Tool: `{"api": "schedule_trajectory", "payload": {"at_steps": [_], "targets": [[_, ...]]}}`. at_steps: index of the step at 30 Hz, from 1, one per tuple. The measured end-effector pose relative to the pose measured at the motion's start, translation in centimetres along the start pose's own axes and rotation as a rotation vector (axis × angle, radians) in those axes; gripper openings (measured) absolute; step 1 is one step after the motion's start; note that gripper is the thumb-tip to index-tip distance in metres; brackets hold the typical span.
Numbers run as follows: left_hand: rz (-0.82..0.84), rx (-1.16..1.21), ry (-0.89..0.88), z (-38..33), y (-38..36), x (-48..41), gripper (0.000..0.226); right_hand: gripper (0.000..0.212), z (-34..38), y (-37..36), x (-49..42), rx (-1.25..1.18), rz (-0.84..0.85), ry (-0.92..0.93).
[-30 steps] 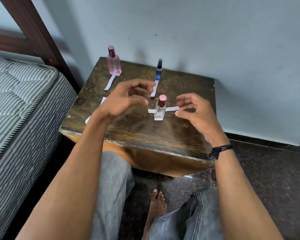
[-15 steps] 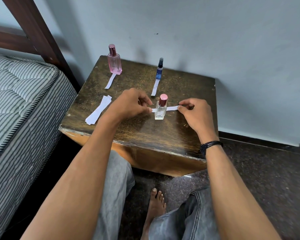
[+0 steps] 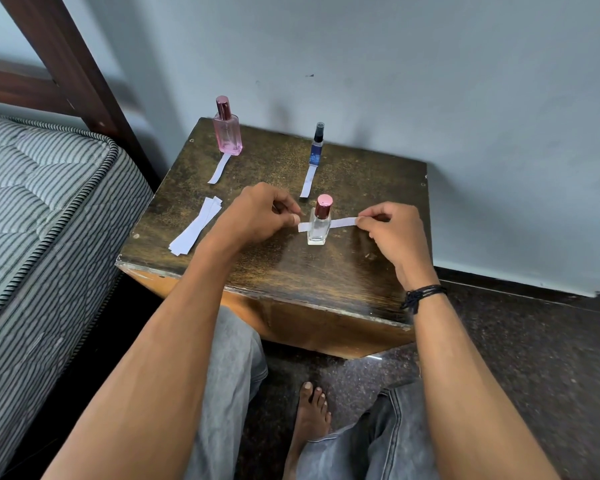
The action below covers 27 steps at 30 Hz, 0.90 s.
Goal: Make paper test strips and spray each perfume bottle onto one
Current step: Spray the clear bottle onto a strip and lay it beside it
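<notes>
Two hands pinch one paper strip (image 3: 343, 222) by its ends: the left hand (image 3: 257, 216) holds the left end between thumb and finger, the right hand (image 3: 392, 233) holds the right end the same way, and the other fingers are curled in. The strip goes sideways right by the little clear bottle (image 3: 319, 225), which stands up in the middle of the brown table (image 3: 361, 271). A pink bottle (image 3: 226, 131) and a thin blue bottle (image 3: 316, 147) stand at the back, a left strip (image 3: 219, 169) and a middle strip (image 3: 309, 181) lie just in front of them, and a pile of spare strips (image 3: 196, 226) lies on the left.

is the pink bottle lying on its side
No, the pink bottle stands upright at the back left corner of the table.
</notes>
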<state>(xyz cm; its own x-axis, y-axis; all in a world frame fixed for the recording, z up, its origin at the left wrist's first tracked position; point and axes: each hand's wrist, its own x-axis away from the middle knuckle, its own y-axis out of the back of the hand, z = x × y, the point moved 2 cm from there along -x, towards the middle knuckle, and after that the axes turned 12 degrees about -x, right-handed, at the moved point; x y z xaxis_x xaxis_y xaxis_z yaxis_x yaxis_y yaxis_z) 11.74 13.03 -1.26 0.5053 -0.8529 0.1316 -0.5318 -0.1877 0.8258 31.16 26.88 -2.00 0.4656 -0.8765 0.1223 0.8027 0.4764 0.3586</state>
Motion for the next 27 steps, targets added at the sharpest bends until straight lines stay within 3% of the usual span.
{"api": "schedule_trajectory", "payload": {"at_steps": [13, 27], "targets": [[-0.055, 0.042, 0.065, 0.2, 0.2, 0.0, 0.008, 0.009, -0.1, 1.6, 0.0, -0.256, -0.097, -0.163], [-0.106, 0.115, 0.098, 0.0, 0.4, 0.3, 0.006, 0.008, -1.1, 3.7, -0.6, -0.517, -0.369, -0.24]]}}
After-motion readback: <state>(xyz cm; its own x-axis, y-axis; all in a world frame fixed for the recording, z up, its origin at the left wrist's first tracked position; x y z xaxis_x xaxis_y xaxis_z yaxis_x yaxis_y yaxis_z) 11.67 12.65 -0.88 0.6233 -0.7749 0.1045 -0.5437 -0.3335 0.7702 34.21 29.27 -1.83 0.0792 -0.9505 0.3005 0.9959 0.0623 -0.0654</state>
